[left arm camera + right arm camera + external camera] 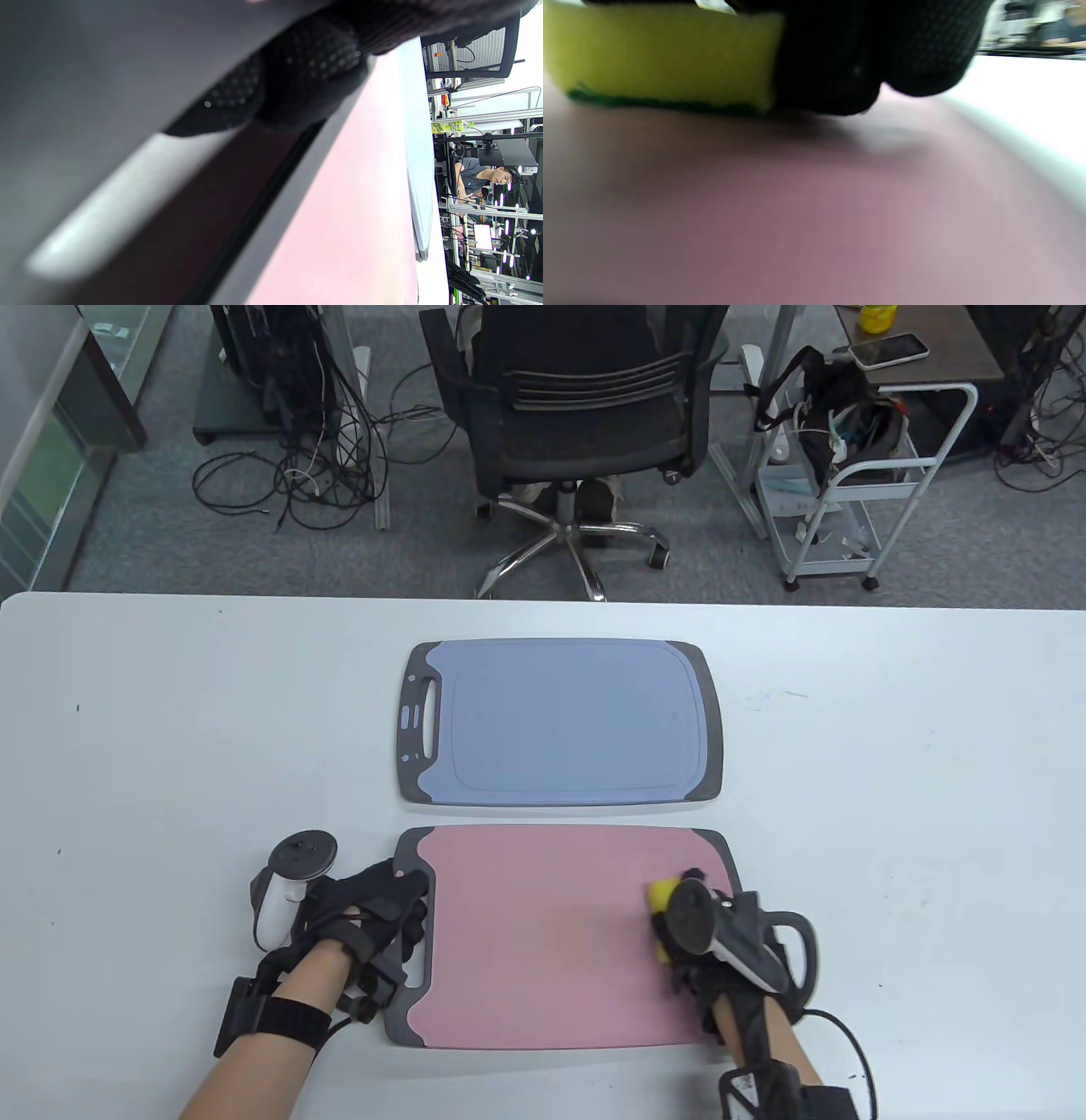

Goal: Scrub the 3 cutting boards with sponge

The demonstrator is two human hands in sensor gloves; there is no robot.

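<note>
1. Far left of the table view, bare white desk runs from my left hand out to the desk's left edge, lots of open surface there.
2. My left hand lies on the grey handle end of the pink cutting board, fingers flat over that left rim; only the top camera shows the tracker on the back of the hand.
3. The left wrist view, turned on its side, gives what the top cannot: my gloved fingertips pressed down on the board's dark rim, with the pink face running away beyond it.
4. Centre: the blue cutting board sits just beyond the pink one, a narrow strip of desk between them, handle slots both to the left. I see only these two boards.
5. Right: my right hand grips the yellow sponge near the pink board's right edge; from above, the tracker hides most of it.
6. The right wrist view fills that in: sponge flat on the pink surface with its green layer down, my fingers curled at its side, blurred.
7. Past the board's right rim, open desk reaches the right edge.
</note>
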